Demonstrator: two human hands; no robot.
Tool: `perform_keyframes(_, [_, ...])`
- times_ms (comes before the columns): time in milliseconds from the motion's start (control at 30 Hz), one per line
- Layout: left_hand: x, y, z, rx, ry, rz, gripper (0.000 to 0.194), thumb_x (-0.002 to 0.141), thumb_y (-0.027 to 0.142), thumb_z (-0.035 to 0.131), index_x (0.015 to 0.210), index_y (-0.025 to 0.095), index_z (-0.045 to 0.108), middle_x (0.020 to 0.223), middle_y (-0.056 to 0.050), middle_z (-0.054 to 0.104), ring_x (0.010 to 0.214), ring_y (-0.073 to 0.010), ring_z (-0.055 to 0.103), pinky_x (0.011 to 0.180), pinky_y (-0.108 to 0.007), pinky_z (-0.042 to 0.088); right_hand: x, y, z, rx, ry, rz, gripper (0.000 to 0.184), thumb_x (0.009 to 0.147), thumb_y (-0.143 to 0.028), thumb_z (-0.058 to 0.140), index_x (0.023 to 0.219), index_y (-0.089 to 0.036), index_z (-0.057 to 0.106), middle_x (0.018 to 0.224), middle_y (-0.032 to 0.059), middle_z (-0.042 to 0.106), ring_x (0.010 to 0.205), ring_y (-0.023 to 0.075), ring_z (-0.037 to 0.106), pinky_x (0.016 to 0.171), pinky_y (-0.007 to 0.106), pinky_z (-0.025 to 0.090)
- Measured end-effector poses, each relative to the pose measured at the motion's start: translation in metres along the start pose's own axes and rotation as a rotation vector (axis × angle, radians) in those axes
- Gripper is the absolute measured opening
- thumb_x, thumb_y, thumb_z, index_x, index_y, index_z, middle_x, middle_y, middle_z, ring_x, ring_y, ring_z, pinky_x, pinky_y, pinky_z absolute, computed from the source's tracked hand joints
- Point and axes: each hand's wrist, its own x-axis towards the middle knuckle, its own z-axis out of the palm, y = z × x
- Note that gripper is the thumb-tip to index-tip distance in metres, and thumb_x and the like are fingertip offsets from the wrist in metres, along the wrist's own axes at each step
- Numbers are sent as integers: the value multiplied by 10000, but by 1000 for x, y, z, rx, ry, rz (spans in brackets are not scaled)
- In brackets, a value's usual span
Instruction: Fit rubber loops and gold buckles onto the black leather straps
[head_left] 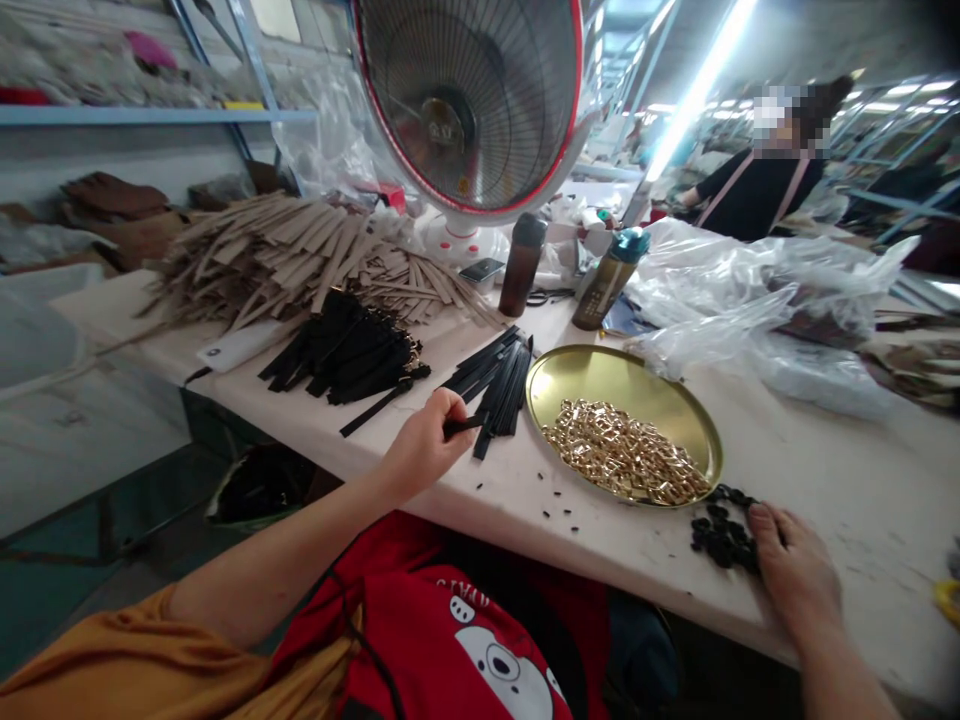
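Black strip (465, 425) clamped in the left hand's (427, 445) grip, beside loose strips (506, 390); right hand (796, 565) at black bits (721, 535), its grip, from where I stand, unclear. A careless sweep could scatter bits off the bench (847, 480).

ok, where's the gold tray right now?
Head view, right of centre on the table: the tray sits between the black strips on its left and the black pieces by the right hand.

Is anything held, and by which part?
Left hand: black strip, one end jutting out, exact grip hidden. Right hand, at the black pieces: can't tell.
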Motion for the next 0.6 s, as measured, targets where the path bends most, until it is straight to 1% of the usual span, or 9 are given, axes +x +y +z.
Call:
perform_keyframes(67, [4, 2, 6, 27, -57, 1, 140, 729, 274, 539, 774, 188, 439, 636, 54, 484, 527, -79, 448, 508, -196, 347, -3, -12, -1, 31, -49, 58, 685, 812, -596, 271, 1162, -78, 553, 1188, 222, 520, 1137, 349, 447, 900, 446, 368])
perform_keyframes(167, [12, 2, 13, 50, -142, 25, 149, 760, 289, 520, 865, 188, 487, 694, 29, 556, 598, -106, 521, 563, -211, 388, -12, -30, -8, 110, -20, 100, 666, 813, -596, 262, 1172, -105, 532, 1196, 169, 523, 1127, 320, 456, 925, 455, 354])
perform_keyframes(233, [17, 1, 19, 74, -229, 83, 180, 798, 277, 470, 954, 198, 512, 766, 5, 603, 683, -130, 566, 616, -228, 412, -18, -35, -13, 100, 1, 63, 668, 815, -589, 262, 1200, -98, 502, 1207, 169, 515, 1136, 311, 447, 937, 454, 345])
perform_keyframes(333, [21, 6, 33, 177, -413, 222, 206, 809, 248, 450, 985, 212, 553, 886, -21, 638, 816, -161, 592, 699, -249, 429, -21, -31, -16, 9, 11, -92, 706, 786, -609, 312, 1262, -102, 438, 1290, 170, 444, 1187, 316, 391, 971, 464, 307])
perform_keyframes(400, [18, 15, 49, 270, -537, 317, 195, 801, 251, 471, 955, 206, 580, 917, -33, 642, 852, -177, 593, 720, -258, 435, -16, -25, -16, -36, -13, -183, 707, 762, -622, 350, 1266, -134, 441, 1334, 149, 400, 1204, 322, 368, 986, 475, 282])
perform_keyframes(433, [16, 22, 60, 313, -586, 361, 188, 800, 248, 473, 940, 202, 590, 906, -38, 642, 845, -181, 595, 710, -257, 439, -12, -22, -16, -35, -30, -204, 689, 762, -618, 354, 1253, -146, 462, 1339, 141, 395, 1203, 320, 371, 991, 472, 278])
perform_keyframes(533, [7, 45, 97, 412, -730, 534, 153, 790, 202, 470, 866, 190, 602, 811, -44, 632, 727, -175, 601, 595, -248, 439, 3, -16, -13, 60, -65, -179, 603, 793, -573, 339, 1192, -163, 530, 1330, 124, 412, 1205, 292, 382, 1003, 433, 285])
perform_keyframes(567, [4, 51, 110, 431, -765, 604, 165, 787, 180, 465, 888, 190, 595, 800, -44, 626, 688, -171, 598, 552, -247, 430, 7, -16, -12, 101, -81, -172, 574, 801, -554, 342, 1175, -170, 546, 1321, 117, 425, 1202, 280, 391, 1005, 418, 291])
perform_keyframes(600, [4, 56, 122, 454, -753, 648, 174, 784, 169, 464, 908, 186, 585, 778, -48, 618, 651, -171, 592, 519, -250, 422, 11, -16, -11, 134, -99, -175, 545, 804, -537, 352, 1163, -181, 557, 1311, 107, 441, 1194, 269, 404, 1004, 409, 300])
